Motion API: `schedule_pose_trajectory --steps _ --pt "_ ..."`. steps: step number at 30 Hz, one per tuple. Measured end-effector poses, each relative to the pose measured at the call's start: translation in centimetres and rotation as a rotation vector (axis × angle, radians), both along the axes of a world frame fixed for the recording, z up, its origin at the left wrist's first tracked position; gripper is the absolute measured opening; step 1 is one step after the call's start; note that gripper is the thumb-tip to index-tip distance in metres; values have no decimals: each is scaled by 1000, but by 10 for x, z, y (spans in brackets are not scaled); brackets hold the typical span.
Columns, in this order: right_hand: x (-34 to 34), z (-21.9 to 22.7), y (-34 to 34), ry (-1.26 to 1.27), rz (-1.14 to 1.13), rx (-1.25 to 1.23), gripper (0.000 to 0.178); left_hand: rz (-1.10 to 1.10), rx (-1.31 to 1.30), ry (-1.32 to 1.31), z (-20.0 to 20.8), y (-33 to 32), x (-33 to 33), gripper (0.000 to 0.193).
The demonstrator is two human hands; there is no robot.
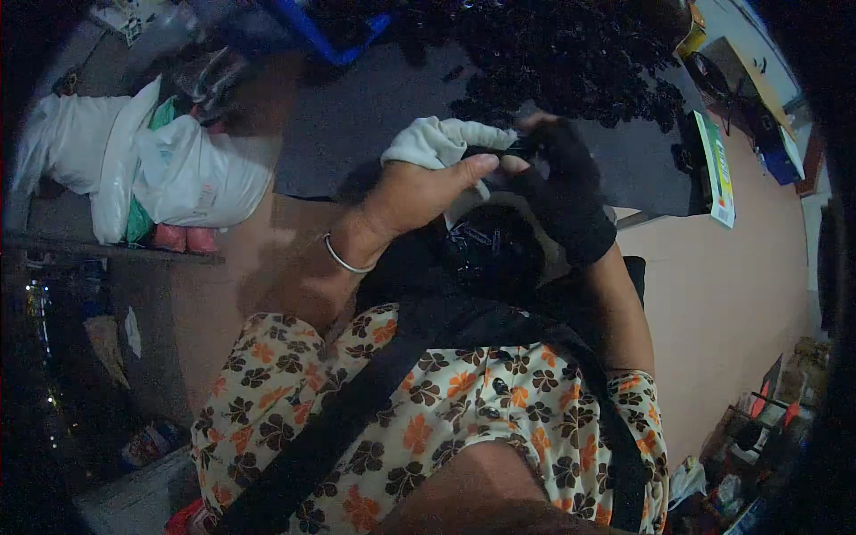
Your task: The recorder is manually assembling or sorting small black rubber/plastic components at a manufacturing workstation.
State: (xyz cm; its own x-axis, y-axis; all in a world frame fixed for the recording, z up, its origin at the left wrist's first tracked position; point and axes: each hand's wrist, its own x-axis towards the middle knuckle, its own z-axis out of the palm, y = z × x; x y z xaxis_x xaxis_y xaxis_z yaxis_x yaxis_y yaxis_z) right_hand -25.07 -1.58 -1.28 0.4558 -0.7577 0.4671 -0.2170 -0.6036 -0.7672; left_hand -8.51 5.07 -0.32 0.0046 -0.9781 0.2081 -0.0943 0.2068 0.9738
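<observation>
Dark piece (pixel 519 148) pinched between thumb and cloth-covered fingers over the lap

Both hands meet near the front edge of a dark grey worktop (pixel 357 116), and the small dark piece sits where they come together, above a round black container (pixel 526 270). The left hand (pixel 419 187) is closed, its bare thumb (pixel 481 166) below and its fingers, wrapped in a whitish glove or cloth (pixel 428 141), above, with the piece between them. The right hand (pixel 566 183), in a black fingerless glove, is curled at the piece's other end, thumb and fingertips a little apart; it is blurred, and I cannot tell whether it grips. The piece's exact shape is hidden.

Several small, shiny clip-like parts (pixel 479 234) lie in the container below the hands. Beyond them, a broad heap of small black parts (pixel 580 76) spreads over the worktop's far side, with a blue object (pixel 334 40) to its left. A white, green and yellow box (pixel 719 174) stands at the right edge. Well to the left, stuffed white bags (pixel 201 174) rest over red and green packs. A pale bangle (pixel 346 257) circles the left wrist, near a flower-printed garment (pixel 437 401).
</observation>
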Motion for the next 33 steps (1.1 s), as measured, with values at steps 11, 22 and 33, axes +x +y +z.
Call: schedule_pose_trajectory --steps 11,22,33 --pt "-17 0 -17 349 240 372 26 -212 62 -362 -3 -17 17 28" --pt "27 -10 -53 558 85 -466 33 453 107 -1327 -33 -135 106 20" --pt "13 -11 -31 261 79 -328 23 222 101 -307 -37 -76 105 25"
